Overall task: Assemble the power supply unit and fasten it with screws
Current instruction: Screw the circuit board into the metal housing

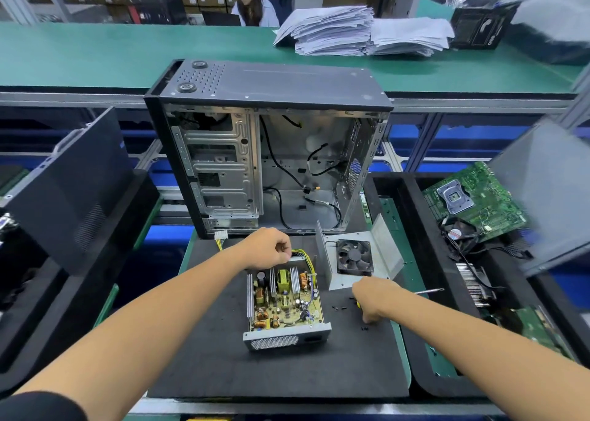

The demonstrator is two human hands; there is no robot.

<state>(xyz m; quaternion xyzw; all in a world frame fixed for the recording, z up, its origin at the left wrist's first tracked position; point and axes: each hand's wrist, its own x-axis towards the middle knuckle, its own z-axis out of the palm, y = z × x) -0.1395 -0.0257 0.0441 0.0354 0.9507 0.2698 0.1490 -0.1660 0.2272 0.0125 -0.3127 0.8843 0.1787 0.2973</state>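
While the open power supply base point(285, 308) sits at centre frame on the black mat of the counter point(223, 356), its circuit board bare to view, the left hand point(266, 248) curls onto the yellow wire bundle point(305, 257) at the tray's far end. At centre right, the right hand point(372, 297) is down on the mat, fingers curled; a glimpse of yellow shows under it, but I cannot tell what it grips. Just beyond that hand stands the cover point(357, 257), one bent metal sheet carrying one fan point(354, 256).

My read on handling: both halves are stiff sheet steel, fairly light, edges likely sharp. Take the base by its outer walls or its grilled end, never by the coils, capacitors or heat sinks, which look fragile. Take the cover by its flat wings, clear of the fan blades. The wires are soft and could get pinched when the halves close.

Count: one base, one cover, one fan, a few small black screws point(339, 308) loose beside the right hand, easily scattered. One screwdriver shaft point(429, 291) pokes out at right. One open computer case point(271, 152) stands behind.
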